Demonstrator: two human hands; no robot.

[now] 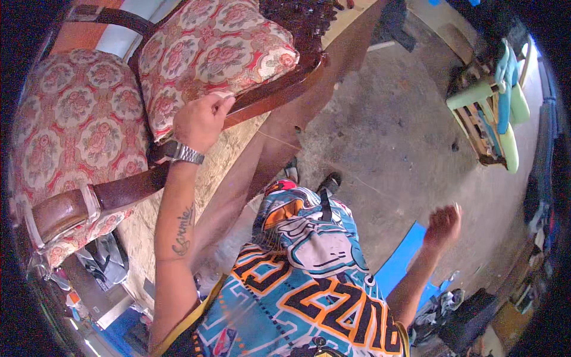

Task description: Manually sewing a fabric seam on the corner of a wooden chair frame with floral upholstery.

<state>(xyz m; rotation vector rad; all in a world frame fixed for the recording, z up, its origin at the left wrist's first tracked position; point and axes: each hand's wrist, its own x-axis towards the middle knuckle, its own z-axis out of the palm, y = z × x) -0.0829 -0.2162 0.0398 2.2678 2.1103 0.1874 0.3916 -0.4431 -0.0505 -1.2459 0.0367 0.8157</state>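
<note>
My left hand [201,122], wearing a metal watch [183,152], is at the lower edge of a red and cream floral cushion [202,59]. Its fingers are pinched together beside the cushion's dark carved wooden frame [279,89]; what they hold is hidden. Out to the right, over the floor, my right hand [443,227] is closed. A small pale tip shows at its top, too small to name. Thin pale lines, like thread [276,140], cross the space between the hands. Left of that cushion is a second floral padded part [83,119].
The furniture rests on a wooden board [208,184] with brown sheeting [279,137] hanging over its edge. A blue flat sheet [404,256] lies on the concrete floor [380,119] near my right arm. A chair with pale green and blue parts [491,113] stands at far right.
</note>
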